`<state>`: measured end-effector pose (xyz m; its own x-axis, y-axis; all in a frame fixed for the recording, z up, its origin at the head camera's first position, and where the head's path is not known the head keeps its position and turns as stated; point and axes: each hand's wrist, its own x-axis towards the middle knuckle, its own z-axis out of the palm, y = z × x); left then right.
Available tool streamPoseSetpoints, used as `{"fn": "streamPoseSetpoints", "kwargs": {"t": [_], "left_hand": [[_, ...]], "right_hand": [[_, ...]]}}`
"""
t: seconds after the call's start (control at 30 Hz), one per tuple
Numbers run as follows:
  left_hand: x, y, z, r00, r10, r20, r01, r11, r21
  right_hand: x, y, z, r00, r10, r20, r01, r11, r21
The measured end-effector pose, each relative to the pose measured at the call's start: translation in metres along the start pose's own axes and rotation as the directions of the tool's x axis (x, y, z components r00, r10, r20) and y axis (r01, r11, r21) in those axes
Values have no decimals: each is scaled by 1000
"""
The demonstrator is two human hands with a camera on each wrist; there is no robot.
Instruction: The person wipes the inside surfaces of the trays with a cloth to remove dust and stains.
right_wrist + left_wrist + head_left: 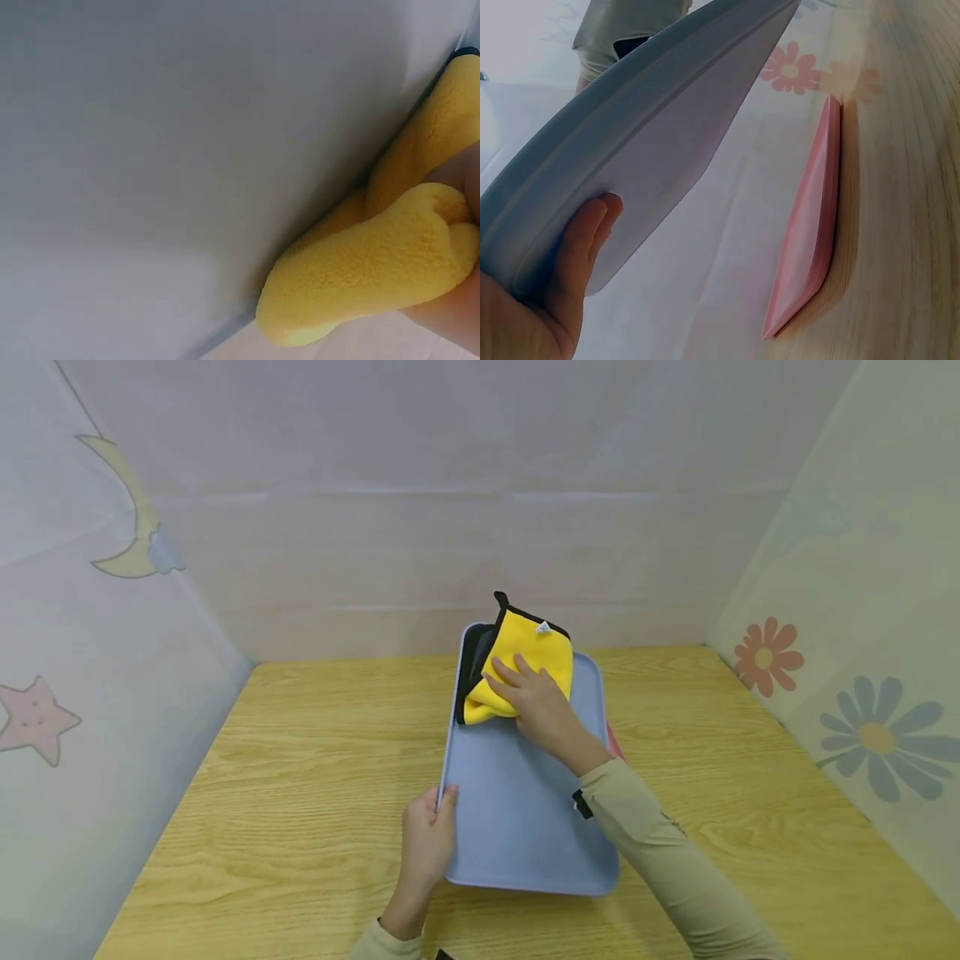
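Note:
A light blue rectangular tray (525, 810) is raised and tilted above the table. My left hand (429, 843) grips its left rim, with fingers behind the underside in the left wrist view. A yellow cloth (536, 647) with black edging, a black loop and a small white tag lies over the tray's far end. My right hand (543, 710) presses the cloth against the tray's face, its fingers spread across it. In the right wrist view a thick fold of the cloth (360, 262) bulges beside that hand.
A pink tray-like piece (810, 225) lies on the wooden table (300, 793) under the raised tray, mostly hidden in the head view. Pale cloth walls with a moon, star and flowers (877, 739) enclose the table at the back and sides.

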<state>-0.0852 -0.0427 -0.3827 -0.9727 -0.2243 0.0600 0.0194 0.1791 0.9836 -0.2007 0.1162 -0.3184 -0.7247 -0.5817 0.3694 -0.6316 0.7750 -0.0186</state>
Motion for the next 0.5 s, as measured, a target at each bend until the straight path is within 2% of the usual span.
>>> {"fn": "streamPoseSetpoints", "kwargs": {"t": [0.23, 0.5], "left_hand": [[0, -1, -3, 1000, -25, -9, 25, 1000, -10], [1, 1, -7, 999, -35, -5, 35, 999, -36]], "right_hand": [[-1, 3, 0, 1000, 4, -1, -4, 998, -60], [-3, 9, -1, 997, 51, 55, -43, 991, -123]]}}
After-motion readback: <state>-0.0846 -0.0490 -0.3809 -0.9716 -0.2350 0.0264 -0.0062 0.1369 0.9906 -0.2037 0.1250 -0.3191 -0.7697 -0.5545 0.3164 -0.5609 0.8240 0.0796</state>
